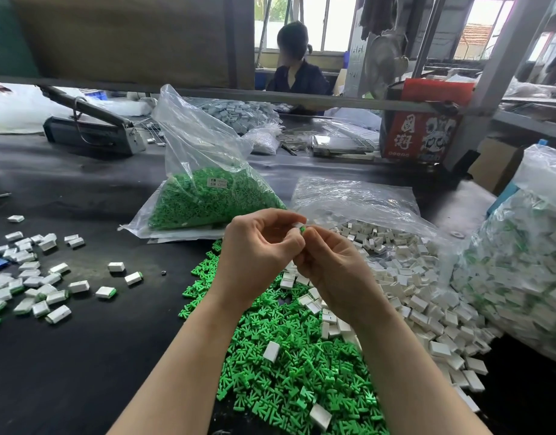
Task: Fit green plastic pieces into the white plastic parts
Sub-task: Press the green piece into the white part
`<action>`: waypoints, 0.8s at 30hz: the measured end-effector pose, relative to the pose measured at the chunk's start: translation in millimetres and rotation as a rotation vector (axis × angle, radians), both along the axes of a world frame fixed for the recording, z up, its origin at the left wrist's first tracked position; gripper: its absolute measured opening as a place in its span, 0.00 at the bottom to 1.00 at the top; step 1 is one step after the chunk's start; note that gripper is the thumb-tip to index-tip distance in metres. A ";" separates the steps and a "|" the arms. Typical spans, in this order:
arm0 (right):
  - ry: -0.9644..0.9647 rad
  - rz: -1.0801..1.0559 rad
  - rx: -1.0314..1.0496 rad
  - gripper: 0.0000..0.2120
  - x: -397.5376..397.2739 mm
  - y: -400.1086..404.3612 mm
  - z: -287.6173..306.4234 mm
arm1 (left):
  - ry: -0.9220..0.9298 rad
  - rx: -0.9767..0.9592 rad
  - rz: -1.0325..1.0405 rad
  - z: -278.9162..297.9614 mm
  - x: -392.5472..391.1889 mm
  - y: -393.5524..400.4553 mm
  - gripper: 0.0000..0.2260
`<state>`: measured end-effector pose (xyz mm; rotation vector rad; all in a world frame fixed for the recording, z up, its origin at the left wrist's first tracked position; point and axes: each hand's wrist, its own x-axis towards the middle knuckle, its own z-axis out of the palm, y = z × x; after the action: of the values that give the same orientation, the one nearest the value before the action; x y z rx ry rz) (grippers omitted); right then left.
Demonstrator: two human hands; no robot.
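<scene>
1. The left hand (258, 255) is raised at the middle of the view, fingers curled, pinching a small white rectangular plastic shell (298, 224) at its fingertips.
2. The right hand (336, 271) meets it from 4 o'clock, fingers curled, pinching a small green forked plastic insert (302, 229) that touches the shell's lower edge; how far it is seated I cannot tell.
3. Both parts look light, stiff and smooth, so likely slippery. I judge the shell is best held by its flat sides with the open end clear, and the insert by its tail, prongs leading.
4. Thin prongs could bend or jam if pushed in crooked; a straight, modest press should do.
5. Below the hands, toward 6 o'clock, lies a loose heap of green forked inserts (286, 378) on the black table mat (97, 356).
6. At 3 o'clock spreads a pile of empty white shells (427, 296), spilling from a clear plastic bag (364, 196).
7. At 9 o'clock lie scattered white shells with green ends (35, 293), apparently finished.
8. At 12 o'clock stands a clear bag of green inserts (204, 189).
</scene>
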<state>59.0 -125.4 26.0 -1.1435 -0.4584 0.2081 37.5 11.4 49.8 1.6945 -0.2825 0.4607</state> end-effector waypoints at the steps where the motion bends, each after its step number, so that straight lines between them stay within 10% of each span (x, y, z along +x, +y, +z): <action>1: 0.007 0.002 0.007 0.25 -0.1 0.1 -0.2 | -0.004 0.000 0.002 -0.3 0.2 -0.5 0.09; 24: -0.060 0.020 -0.063 0.25 -3.9 -2.9 2.7 | 0.017 -0.106 -0.108 -3.5 0.8 -4.6 0.12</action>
<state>55.1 -128.3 28.8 -1.2092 -0.5193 0.2076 38.3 6.8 46.3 1.5713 -0.3294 0.3747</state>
